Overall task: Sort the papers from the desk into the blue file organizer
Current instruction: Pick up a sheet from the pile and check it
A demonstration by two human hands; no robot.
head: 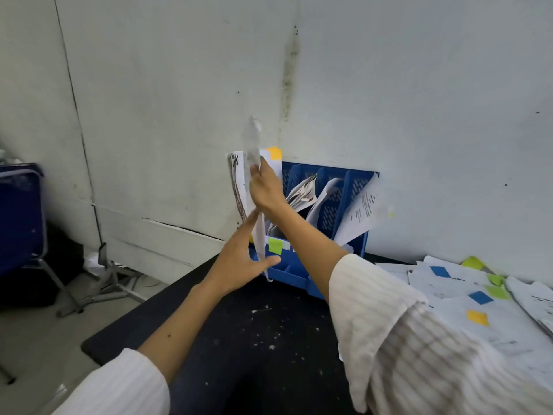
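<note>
Fingers of the right hand (266,190) pinch an edge-on, motion-blurred sheet (254,181) upright over the leftmost slot of the blue file organizer (299,274). Left hand (239,265), fingers straight and spread, seems to steady its lower edge just in front. Filing is underway; next, lower it squarely into that slot. More papers (478,310) lie right of the organizer.

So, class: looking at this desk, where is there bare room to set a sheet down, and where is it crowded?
Bare dark desk lies in front of the blue file organizer, between the two forearms, reaching the left edge. The paper pile crowds the right side. The organizer's slots hold sheets, and both hands work at its left end.
</note>
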